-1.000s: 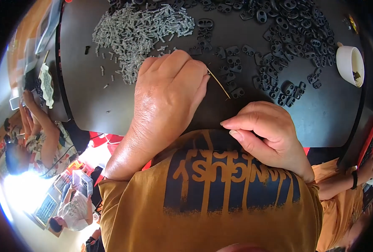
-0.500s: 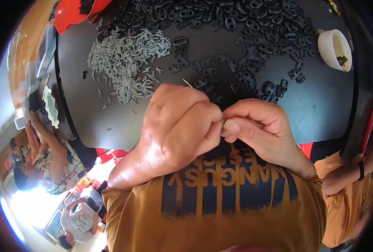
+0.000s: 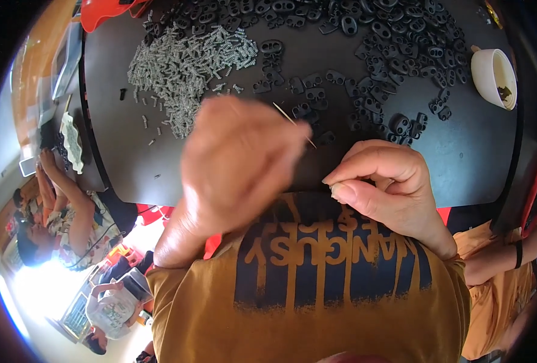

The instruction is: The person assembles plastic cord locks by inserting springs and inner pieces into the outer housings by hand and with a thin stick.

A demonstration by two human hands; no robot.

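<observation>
My left hand [image 3: 238, 160] is smeared by motion above the table, between the spring pile and my right hand; its fingers cannot be made out. A thin pale stick [image 3: 284, 113] passes behind its finger side and seems to lie on the table. My right hand [image 3: 389, 187] is closed in a pinch, thumb against forefinger, close to my shirt front. Whatever sits between those fingertips is too small to name. Beyond the left hand spreads a heap of small metal springs [image 3: 184, 66]. Black plastic two-holed pieces [image 3: 401, 124] lie scattered past the right hand.
A large heap of black pieces [image 3: 395, 30] covers the table's far side. At the far right stands a white bowl [image 3: 485, 78] with dark bits inside. A red container [image 3: 102, 15] sits at the far left. Other people [image 3: 81, 230] are seated to the left and right.
My hands were together at the fingertips and have come apart. The left moved away to the left, while the right keeps its pinch. The view has shifted slightly.
</observation>
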